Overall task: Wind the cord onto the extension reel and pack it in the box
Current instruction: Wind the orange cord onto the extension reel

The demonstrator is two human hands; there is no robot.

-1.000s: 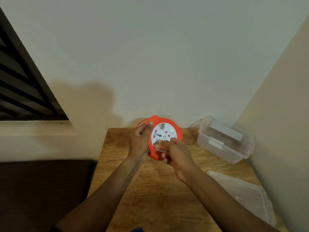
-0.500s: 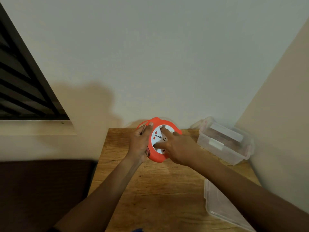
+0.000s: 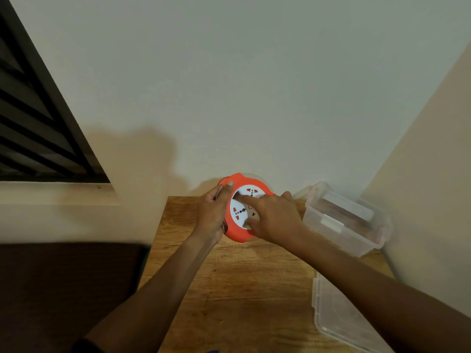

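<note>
A: Status? Where's the reel?

B: Extension reel (image 3: pixel 240 226) is up off the surface (image 3: pixel 229 289), held on edge between both hands. Left hand (image 3: pixel 212 215) is wrapped round its orange rim, thumb on top, gripping it. Right hand (image 3: pixel 274 217) lies on the white socket face, fingers (image 3: pixel 242 198) spread across the disc and pressing. Looks like it's turning that disc, so my call is winding in progress.

A: Cord all in?

B: Can't tell. No loose cord trailing on the surface. There's a dark bit tucked under the left hand's palm, could be cord or plug, too small to say.

A: Box?

B: Clear box (image 3: pixel 344 222) sits just right of the right hand, open, nothing of the reel in it. Something brownish shows through it, unclear what. Lid (image 3: pixel 339 317) lies flat on the surface under the right forearm, nearer the person.

A: So what's left?

B: My judgement: finish winding, set the reel in the box, probably lid on. Packing not started.
</note>
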